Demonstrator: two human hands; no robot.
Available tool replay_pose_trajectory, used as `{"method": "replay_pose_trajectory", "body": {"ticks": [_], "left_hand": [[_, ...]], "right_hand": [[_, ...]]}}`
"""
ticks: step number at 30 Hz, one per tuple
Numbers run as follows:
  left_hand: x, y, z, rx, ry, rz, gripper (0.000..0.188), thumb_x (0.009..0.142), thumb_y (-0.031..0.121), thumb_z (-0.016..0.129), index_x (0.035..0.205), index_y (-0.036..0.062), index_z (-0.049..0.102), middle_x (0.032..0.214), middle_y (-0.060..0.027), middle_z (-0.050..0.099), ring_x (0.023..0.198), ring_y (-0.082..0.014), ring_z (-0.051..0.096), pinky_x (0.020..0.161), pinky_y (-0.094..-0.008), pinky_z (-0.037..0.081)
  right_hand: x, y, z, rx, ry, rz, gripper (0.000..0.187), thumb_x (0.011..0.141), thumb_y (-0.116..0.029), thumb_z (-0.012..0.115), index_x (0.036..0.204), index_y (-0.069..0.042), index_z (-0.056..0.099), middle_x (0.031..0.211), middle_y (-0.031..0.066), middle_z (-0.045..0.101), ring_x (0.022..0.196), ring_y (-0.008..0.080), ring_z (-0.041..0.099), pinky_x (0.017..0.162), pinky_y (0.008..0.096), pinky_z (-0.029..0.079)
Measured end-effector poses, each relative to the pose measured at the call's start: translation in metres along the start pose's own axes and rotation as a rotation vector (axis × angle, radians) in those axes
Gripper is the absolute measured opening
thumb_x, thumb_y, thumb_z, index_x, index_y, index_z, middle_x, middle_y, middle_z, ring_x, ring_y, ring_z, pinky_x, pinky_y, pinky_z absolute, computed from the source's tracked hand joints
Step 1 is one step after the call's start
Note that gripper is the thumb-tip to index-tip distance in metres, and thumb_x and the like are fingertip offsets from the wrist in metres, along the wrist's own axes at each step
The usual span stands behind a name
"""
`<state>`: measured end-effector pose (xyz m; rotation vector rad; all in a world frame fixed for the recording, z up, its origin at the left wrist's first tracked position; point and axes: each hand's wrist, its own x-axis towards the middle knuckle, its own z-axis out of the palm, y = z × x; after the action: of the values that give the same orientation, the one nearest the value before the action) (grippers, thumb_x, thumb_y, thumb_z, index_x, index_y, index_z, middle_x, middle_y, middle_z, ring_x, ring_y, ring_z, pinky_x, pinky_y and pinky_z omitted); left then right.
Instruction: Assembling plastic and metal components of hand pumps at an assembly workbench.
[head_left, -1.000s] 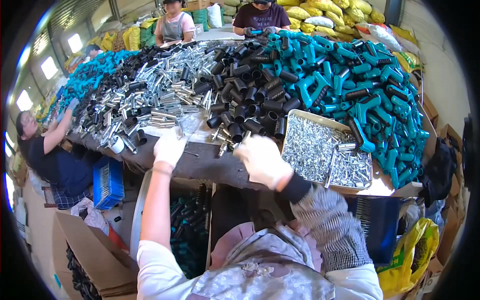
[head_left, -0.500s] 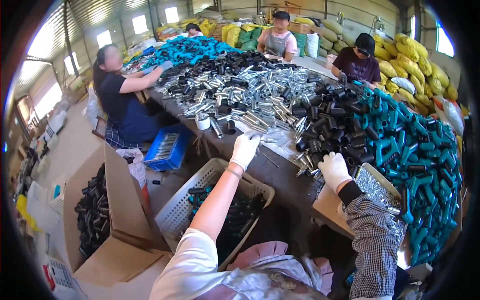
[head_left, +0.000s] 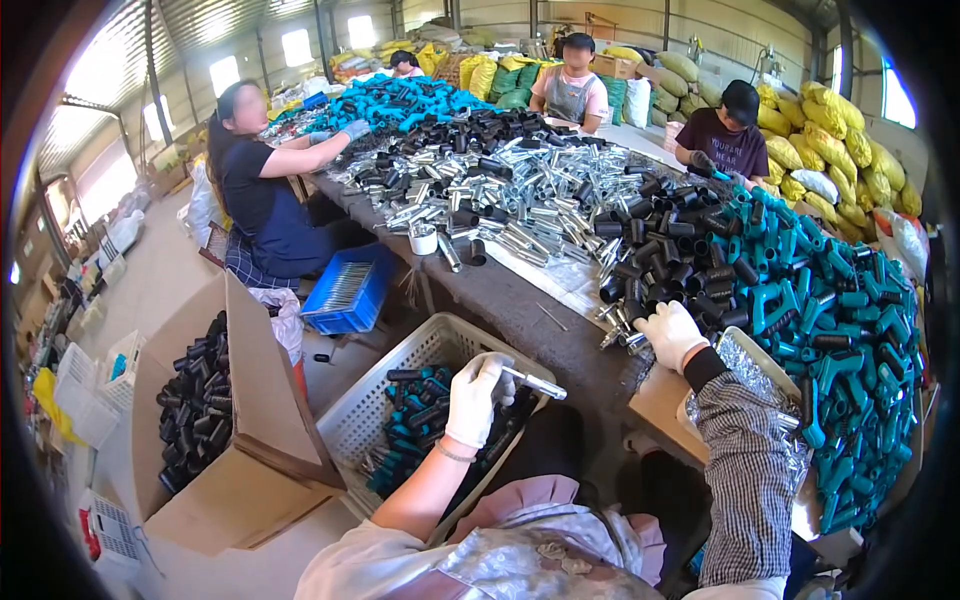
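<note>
My left hand, in a white glove, is closed on a slim silver metal rod that points out to the right. It hangs over the right part of a pale plastic basket holding teal and black parts. My right hand, gloved in white, has its fingers bent down at the table's near edge. Black tubes and silver metal pieces lie against its fingertips. Whatever those fingers hold is hidden. Below that hand, a tray of small shiny pieces rests on cardboard.
A heap of teal handle-shaped housings covers the table's right side; silver metal parts fill its middle. At left stand an open cardboard box of black tubes and a blue bin. Several co-workers sit around the table.
My left hand has come back from the table edge toward me, and a silver rod now shows in it. My right hand stays by the same parts. The view has shifted slightly.
</note>
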<state>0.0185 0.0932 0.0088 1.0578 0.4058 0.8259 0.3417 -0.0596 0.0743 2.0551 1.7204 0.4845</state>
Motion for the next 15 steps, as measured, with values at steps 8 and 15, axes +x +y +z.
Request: {"method": "replay_pose_trajectory", "body": {"ticks": [8, 15], "left_hand": [[-0.037, 0.008, -0.025, 0.014, 0.048, 0.044, 0.027, 0.106, 0.025, 0.057, 0.107, 0.0003, 0.066, 0.079, -0.0023, 0.062, 0.067, -0.0114, 0.059, 0.061, -0.0255, 0.049], [-0.044, 0.021, -0.004, 0.092, 0.007, 0.076, 0.026, 0.106, 0.025, 0.057, 0.104, 0.0008, 0.065, 0.077, -0.0024, 0.061, 0.065, -0.0105, 0.057, 0.062, -0.0252, 0.048]], "right_hand": [[-0.024, 0.017, -0.033, 0.076, 0.052, -0.08, 0.04, 0.083, -0.012, 0.063, 0.122, -0.021, 0.067, 0.099, 0.0073, 0.071, 0.104, 0.028, 0.064, 0.089, 0.0398, 0.045], [-0.071, 0.004, -0.076, 0.403, 0.391, 0.33, 0.012, 0.078, -0.014, 0.067, 0.088, -0.008, 0.07, 0.094, 0.0162, 0.062, 0.09, 0.0361, 0.062, 0.078, 0.048, 0.05]]}}
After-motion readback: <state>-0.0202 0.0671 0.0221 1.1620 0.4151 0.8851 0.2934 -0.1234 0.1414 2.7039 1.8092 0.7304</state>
